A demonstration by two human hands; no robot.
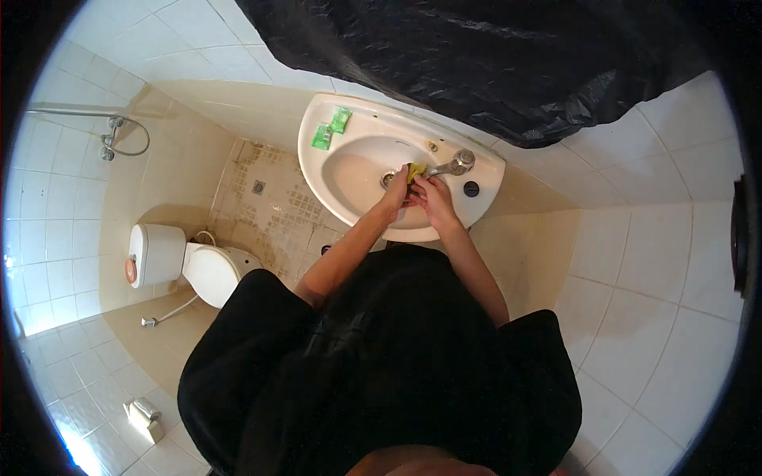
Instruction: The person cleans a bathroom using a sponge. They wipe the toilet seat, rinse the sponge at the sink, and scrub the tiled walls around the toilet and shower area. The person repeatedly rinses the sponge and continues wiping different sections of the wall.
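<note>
Over the basin of the white sink (357, 208), my left hand (394, 193) and my right hand (433, 197) meet beneath the spout of the metal faucet (460, 163). Between them they grip a small yellow sponge (417, 170) with a dark part. Fingers of both hands are closed around it and cover much of it. The metal drain (388, 179) lies just beside my left hand, partly hidden by it. Whether water runs from the spout, I cannot tell.
Two green packets, one at the back (341, 119) and one nearer (321, 136), lie on the sink's left ledge. A round black stopper (471, 189) sits right of the faucet. Black plastic sheeting (476, 63) hangs on the wall behind. To the left stands a white toilet (213, 274).
</note>
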